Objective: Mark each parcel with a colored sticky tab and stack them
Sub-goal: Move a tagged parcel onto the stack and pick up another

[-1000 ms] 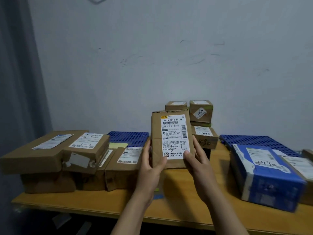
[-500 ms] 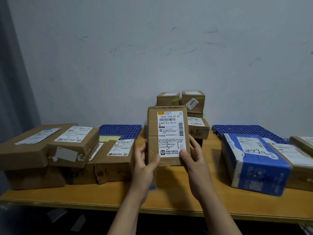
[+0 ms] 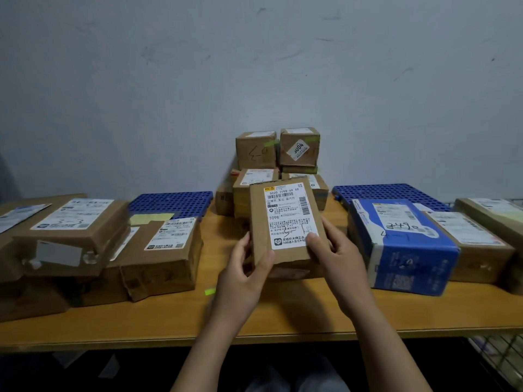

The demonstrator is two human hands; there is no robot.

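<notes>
Holds the brown parcel (image 3: 283, 222) in both hands, label face up and tilted toward the camera, over the middle of the table (image 3: 283, 321), just in front of the stack of small parcels (image 3: 277, 165). Grips the lower left edge with the left hand (image 3: 243, 267), thumb on the front; pinches the lower right corner with the right hand (image 3: 336, 250), thumb pressed on the white label. Shows no colored tab on the visible face, so probably not yet marked. Leaves a green sticky tab (image 3: 210, 291) loose on the table just beside the left wrist. Risks several slips from here: tipping or dropping the parcel on freeing one hand to reach the tab, with the grip only at the bottom end; sweeping the loose tab off the table with a forearm; covering the barcode with the tab; knocking the stack behind on setting the parcel down too far back or off-centre.
</notes>
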